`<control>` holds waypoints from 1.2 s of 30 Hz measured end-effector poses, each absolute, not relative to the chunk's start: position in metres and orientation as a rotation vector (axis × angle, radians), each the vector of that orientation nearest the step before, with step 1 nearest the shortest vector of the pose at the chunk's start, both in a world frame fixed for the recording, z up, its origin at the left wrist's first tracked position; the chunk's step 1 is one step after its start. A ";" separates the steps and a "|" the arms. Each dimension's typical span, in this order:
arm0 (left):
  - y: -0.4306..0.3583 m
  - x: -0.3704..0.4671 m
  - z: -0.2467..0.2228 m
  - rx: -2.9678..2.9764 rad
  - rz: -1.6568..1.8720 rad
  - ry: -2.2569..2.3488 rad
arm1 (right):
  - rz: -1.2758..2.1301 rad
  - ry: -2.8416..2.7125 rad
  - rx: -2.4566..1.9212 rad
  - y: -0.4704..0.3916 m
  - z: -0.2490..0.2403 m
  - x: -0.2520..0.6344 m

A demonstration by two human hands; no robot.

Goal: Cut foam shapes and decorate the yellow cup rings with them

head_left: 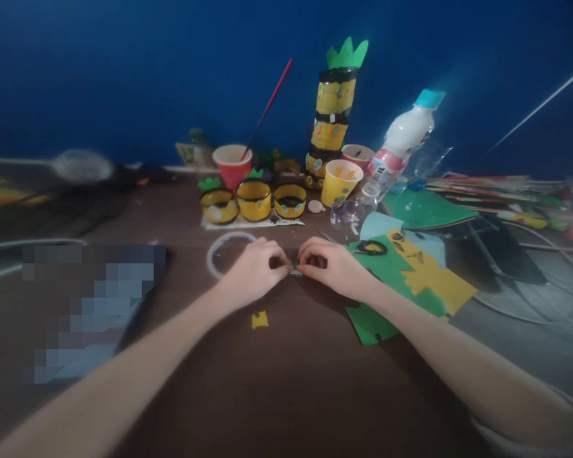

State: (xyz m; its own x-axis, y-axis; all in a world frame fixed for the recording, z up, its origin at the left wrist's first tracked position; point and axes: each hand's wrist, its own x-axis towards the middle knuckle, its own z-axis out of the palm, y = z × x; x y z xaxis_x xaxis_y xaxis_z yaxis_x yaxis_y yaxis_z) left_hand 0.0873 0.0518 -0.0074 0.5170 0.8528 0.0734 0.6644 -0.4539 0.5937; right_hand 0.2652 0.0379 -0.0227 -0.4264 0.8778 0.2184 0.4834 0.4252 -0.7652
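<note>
Near the middle of the dark table (286,375), my left hand (260,267) and my right hand (327,264) meet fingertip to fingertip. Both pinch a small green piece (295,268), mostly hidden by the fingers. A clear tape-like ring (214,254) lies just left of my left hand. Below it on the table is a small yellow paper piece (260,319) with a notch. Black-handled scissors (372,247) rest on green paper (386,286) to the right of my right hand, with yellow paper (439,283) beside them.
Behind the hands stand three yellow-and-black rings (253,200), a red cup (232,166) with a brush, a yellow cup (339,184), a tall banded tower (334,98) with a green top, and a tilted bottle (403,137). A dark device (506,248) lies right; a blurred-out screen (105,305) left.
</note>
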 end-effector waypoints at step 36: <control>0.052 0.087 -0.013 2.342 0.495 1.190 | 0.752 -2.127 -1.121 0.036 -0.023 0.265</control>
